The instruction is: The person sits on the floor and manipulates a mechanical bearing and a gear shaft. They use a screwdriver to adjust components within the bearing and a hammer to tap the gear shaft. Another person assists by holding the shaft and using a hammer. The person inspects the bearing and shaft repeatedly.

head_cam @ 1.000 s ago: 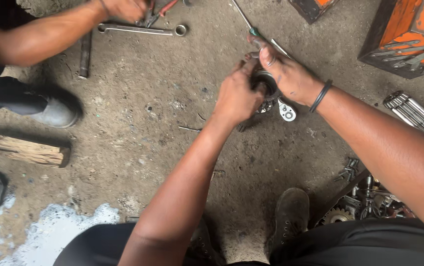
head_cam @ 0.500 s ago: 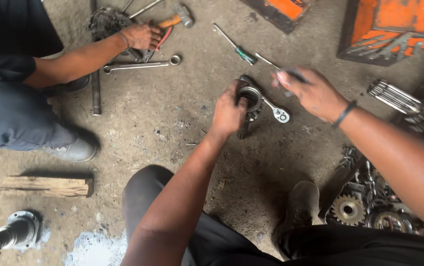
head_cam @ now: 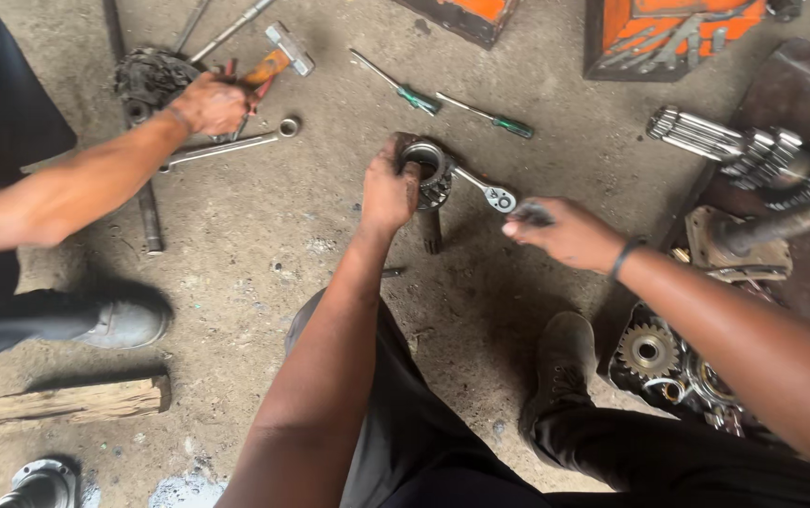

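My left hand (head_cam: pixel 388 191) grips a round metal bearing-like part (head_cam: pixel 430 175) that rests on the concrete floor. A ratchet wrench (head_cam: pixel 488 193) lies against that part, its head pointing right. My right hand (head_cam: pixel 569 233) hovers just right of the ratchet head, fingers pinched on a small dark piece (head_cam: pixel 533 214) that is blurred. Both of my forearms reach in from the bottom of the view.
Another person's hand (head_cam: pixel 212 102) rests among a hammer (head_cam: pixel 278 56), a long wrench (head_cam: pixel 231 143) and a dark toothed part (head_cam: pixel 149 80). Two green-handled screwdrivers (head_cam: pixel 409 94) lie beyond. Splined shafts (head_cam: pixel 753 150) and gears (head_cam: pixel 647 350) crowd the right; a wood block (head_cam: pixel 80 400) lies at left.
My right hand has come off the round part and moved down to the right of the ratchet. My left hand stays on the part. The view has tilted and widened.
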